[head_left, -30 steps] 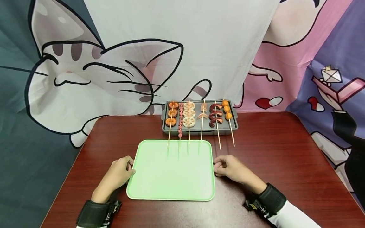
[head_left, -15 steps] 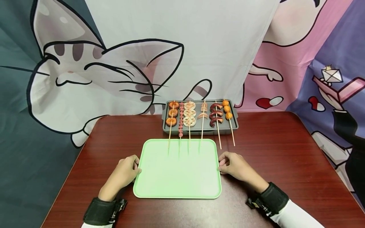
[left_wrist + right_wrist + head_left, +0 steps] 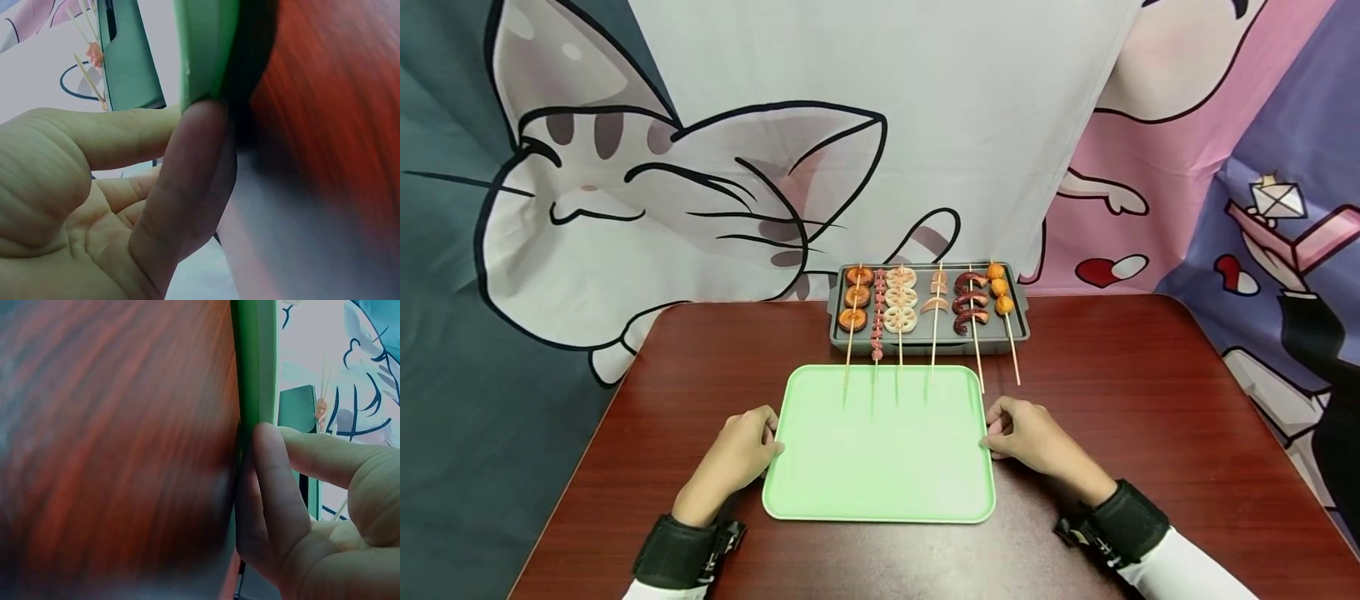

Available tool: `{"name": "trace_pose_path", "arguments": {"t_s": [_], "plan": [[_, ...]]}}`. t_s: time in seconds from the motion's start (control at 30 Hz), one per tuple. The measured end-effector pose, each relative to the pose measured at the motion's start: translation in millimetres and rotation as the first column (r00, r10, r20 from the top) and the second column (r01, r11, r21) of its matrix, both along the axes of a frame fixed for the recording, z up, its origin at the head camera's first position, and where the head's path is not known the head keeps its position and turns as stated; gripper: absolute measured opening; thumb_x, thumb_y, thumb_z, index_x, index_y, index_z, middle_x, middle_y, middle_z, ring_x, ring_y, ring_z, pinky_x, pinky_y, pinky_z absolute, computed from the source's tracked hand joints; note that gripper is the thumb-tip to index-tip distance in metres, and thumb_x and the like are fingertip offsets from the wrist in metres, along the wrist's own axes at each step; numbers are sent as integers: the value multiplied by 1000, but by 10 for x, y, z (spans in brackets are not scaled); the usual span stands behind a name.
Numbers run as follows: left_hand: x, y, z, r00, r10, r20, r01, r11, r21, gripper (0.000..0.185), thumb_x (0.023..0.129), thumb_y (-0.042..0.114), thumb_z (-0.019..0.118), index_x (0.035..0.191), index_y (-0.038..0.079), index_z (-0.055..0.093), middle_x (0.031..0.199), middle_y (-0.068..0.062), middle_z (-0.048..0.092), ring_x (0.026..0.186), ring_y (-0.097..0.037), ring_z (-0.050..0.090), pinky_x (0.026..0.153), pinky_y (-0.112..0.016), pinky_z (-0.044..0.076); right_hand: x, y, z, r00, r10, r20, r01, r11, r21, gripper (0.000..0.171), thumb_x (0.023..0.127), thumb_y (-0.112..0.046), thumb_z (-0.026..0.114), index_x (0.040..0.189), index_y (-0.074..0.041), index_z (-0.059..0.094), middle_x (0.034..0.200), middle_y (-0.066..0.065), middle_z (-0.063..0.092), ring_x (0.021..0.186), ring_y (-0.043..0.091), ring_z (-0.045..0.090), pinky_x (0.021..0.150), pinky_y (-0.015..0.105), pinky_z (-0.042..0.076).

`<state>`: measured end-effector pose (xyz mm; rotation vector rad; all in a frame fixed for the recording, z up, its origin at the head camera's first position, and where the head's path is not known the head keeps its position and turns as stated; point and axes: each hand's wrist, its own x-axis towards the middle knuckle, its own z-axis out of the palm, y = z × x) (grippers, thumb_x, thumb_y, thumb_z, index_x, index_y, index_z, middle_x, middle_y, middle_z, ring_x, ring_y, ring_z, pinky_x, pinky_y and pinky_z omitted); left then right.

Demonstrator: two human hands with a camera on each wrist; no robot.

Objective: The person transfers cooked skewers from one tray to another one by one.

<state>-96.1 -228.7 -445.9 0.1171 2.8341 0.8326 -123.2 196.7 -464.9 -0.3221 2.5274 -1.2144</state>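
A light green rectangular tray (image 3: 880, 467) lies level in front of the person in the head view, with nothing on it. My left hand (image 3: 737, 450) pinches its left edge between thumb and finger; the left wrist view shows the fingertips meeting at the green rim (image 3: 206, 56). On the opposite side my right hand (image 3: 1030, 437) pinches the right edge, and the right wrist view shows that rim (image 3: 256, 362) between thumb and forefinger. Behind the tray stands a dark grey grill pan (image 3: 955, 347) bearing several toy food skewers.
Lotus-root slices (image 3: 900, 298), octopus tentacles (image 3: 972, 303) and orange balls (image 3: 999, 287) are among the skewered foods. Their sticks jut over the pan's front, some above the tray's far edge. The reddish-brown table (image 3: 1112, 375) meets a cartoon-print cloth (image 3: 925, 100) at the back.
Both hands have shifted the green tray to the right and slightly away from the person, keeping hold of its edges. The grill pan and skewers stay put.
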Motion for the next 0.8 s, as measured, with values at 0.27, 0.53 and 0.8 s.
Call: {"name": "trace_pose_path", "arguments": {"t_s": [0.27,0.53,0.8], "plan": [[-13,87,8,1000,-6,-2,6,1000,8,19,89,-1,76,92,3,57,68,-1,47,58,-15,44,57,-25,37,-18,79,21,1000,-6,-22,7,999,39,22,85,-12,82,96,-5,65,78,-1,66,66,10,65,58,22,54],[-25,214,-7,1000,-8,6,8,1000,24,17,90,0,75,94,2,59,68,-1,50,58,-15,46,58,-26,39,-27,188,25,1000,-22,3,22,999,45,23,85,-10,82,96,-3,63,79,2,66,66,12,67,58,23,56],[-58,365,-30,1000,-3,-9,3,999,32,18,91,-1,75,91,3,57,69,-2,48,59,-15,44,57,-26,37,-31,302,81,1000,-18,5,17,997,79,24,86,-10,81,95,-2,61,79,2,67,66,12,68,56,24,55]]}}
